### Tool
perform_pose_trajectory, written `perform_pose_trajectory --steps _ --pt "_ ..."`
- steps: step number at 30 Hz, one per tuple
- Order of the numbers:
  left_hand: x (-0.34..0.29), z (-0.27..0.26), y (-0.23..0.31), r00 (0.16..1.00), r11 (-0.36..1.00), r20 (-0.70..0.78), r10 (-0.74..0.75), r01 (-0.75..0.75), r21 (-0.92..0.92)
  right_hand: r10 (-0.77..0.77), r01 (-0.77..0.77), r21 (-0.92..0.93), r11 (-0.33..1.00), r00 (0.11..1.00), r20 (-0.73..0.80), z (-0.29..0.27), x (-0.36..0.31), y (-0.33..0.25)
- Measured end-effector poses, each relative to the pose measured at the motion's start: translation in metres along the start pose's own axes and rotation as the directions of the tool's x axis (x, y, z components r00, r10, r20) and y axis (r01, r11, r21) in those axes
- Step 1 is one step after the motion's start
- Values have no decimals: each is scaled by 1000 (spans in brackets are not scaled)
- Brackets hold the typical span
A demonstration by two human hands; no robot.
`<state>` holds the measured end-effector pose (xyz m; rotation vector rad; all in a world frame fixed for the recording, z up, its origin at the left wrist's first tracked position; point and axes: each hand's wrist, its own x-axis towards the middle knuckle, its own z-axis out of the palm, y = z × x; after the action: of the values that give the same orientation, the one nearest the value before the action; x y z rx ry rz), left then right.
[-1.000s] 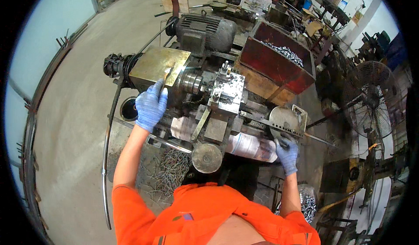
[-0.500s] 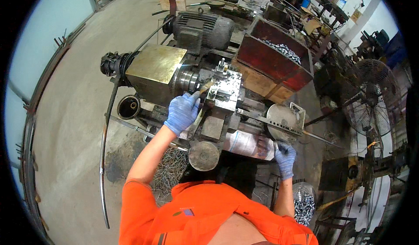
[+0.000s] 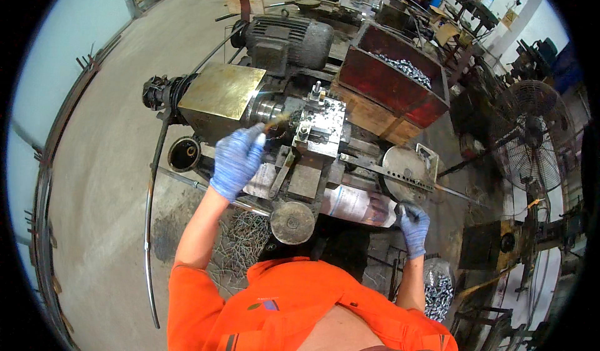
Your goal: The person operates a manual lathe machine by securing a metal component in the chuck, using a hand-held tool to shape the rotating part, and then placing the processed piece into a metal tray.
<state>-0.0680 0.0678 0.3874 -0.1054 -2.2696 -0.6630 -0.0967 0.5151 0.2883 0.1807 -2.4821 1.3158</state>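
My left hand (image 3: pixel 237 162), in a blue-grey knit glove, is closed on a small brush (image 3: pixel 275 124) with a brownish, blurred tip. The brush points at the gap between the lathe's spindle chuck (image 3: pixel 267 111) and the shiny metal tool block (image 3: pixel 323 125). Lower right, my right hand (image 3: pixel 412 227) wears a matching glove with blackened fingertips. Its fingers are curled beside the edge of a printed sheet (image 3: pixel 359 207) lying on the machine; whatever they hold, if anything, is hidden. A round metal disc (image 3: pixel 292 222) stands at the machine's near edge.
A red bin (image 3: pixel 394 82) of small metal parts stands behind on wood. An electric motor (image 3: pixel 290 42) sits beyond the brass-coloured cover (image 3: pixel 222 90). Metal shavings (image 3: pixel 240 242) lie on the floor at left. A basket of parts (image 3: pixel 439 291) and a fan (image 3: pixel 531 138) are at right.
My left hand has drawn back to the left and slightly nearer me, bringing the brush away from the tool block. My right hand has shifted slightly right.
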Motion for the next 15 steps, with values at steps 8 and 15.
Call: perform_pose_trajectory --steps 8,15 --pt "15 -29 -31 951 987 -307 -36 82 138 37 -47 -101 994 994 -101 -19 -24 18" --pt "21 -25 -49 872 893 214 -440 397 213 65 -105 -340 935 990 -128 -48 -28 -34"
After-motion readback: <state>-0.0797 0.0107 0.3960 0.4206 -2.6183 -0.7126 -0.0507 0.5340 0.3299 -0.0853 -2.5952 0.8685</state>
